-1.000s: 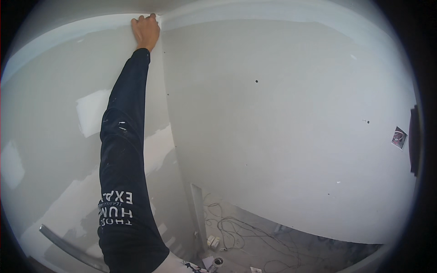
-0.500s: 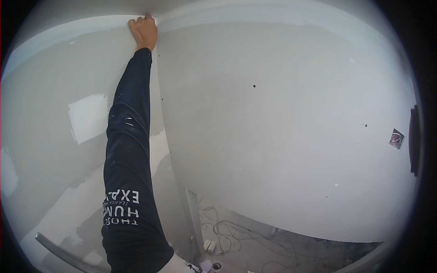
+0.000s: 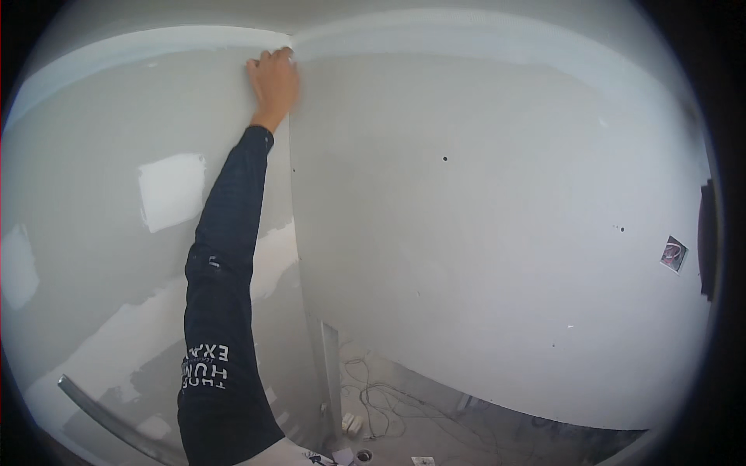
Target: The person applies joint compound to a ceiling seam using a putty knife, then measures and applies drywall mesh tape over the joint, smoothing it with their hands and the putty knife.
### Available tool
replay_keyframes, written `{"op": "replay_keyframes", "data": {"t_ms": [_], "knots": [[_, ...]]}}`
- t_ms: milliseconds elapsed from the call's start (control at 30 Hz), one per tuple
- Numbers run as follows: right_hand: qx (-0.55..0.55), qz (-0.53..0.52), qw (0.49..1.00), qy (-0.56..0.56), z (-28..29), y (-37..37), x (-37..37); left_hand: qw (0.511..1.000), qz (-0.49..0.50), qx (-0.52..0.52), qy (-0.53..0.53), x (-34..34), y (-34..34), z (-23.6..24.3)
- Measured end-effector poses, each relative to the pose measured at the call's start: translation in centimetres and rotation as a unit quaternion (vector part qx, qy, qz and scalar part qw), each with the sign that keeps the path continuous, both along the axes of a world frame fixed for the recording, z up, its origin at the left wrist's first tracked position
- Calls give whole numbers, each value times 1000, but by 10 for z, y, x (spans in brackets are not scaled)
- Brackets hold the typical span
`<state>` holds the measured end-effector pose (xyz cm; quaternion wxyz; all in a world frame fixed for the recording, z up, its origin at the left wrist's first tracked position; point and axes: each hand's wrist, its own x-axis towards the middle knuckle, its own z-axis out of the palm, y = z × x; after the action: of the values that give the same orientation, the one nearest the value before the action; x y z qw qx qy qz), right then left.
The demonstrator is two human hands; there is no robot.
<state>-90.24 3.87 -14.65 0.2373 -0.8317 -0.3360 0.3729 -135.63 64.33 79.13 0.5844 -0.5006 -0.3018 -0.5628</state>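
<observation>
My left hand (image 3: pixel 275 81) is raised high into the corner where two walls meet, just below the ceiling. Its fingers are curled, with the tips against or very near the corner joint. What they hold, if anything, is hidden behind the fingers. A dark long sleeve with white lettering and a few pale smears covers the arm. On the left, the grey wall (image 3: pixel 85 256) carries pale filler patches, among them a white square one (image 3: pixel 172 192). To the right stretches a plain grey wall (image 3: pixel 482 256). My right hand is out of view.
A metal bar (image 3: pixel 101 419) curves across the lower left. Loose cables (image 3: pixel 381 396) lie on the floor below the right wall, near a pale block (image 3: pixel 352 424) and a small round container (image 3: pixel 364 456). An opening with wires (image 3: pixel 674 255) sits at the far right.
My left hand has come down a little along the corner, away from the ceiling. The whole view has shifted slightly, so the corner appears further right.
</observation>
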Motion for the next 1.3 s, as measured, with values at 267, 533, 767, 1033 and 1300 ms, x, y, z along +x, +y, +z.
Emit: {"op": "replay_keyframes", "data": {"t_ms": [267, 533, 767, 1033, 1300], "knots": [[13, -10, 1000, 1, -12, -5, -1, 972, 229, -39, 16, -37, 20, 63], [-17, -3, 1000, -19, -10, -7, -12, 987, 150, -63, -12, -42, 15, 74], [-7, -2, 1000, 3, -13, -2, -15, 982, 170, -71, -30, -42, 16, 81], [4, -1, 1000, 20, -16, 6, -18, 983, 144, -8, -116, -20, 34, 77], [12, 12, 999, 35, -20, 7, -11, 996, 66, 18, -61, -28, 35, 44]]}}
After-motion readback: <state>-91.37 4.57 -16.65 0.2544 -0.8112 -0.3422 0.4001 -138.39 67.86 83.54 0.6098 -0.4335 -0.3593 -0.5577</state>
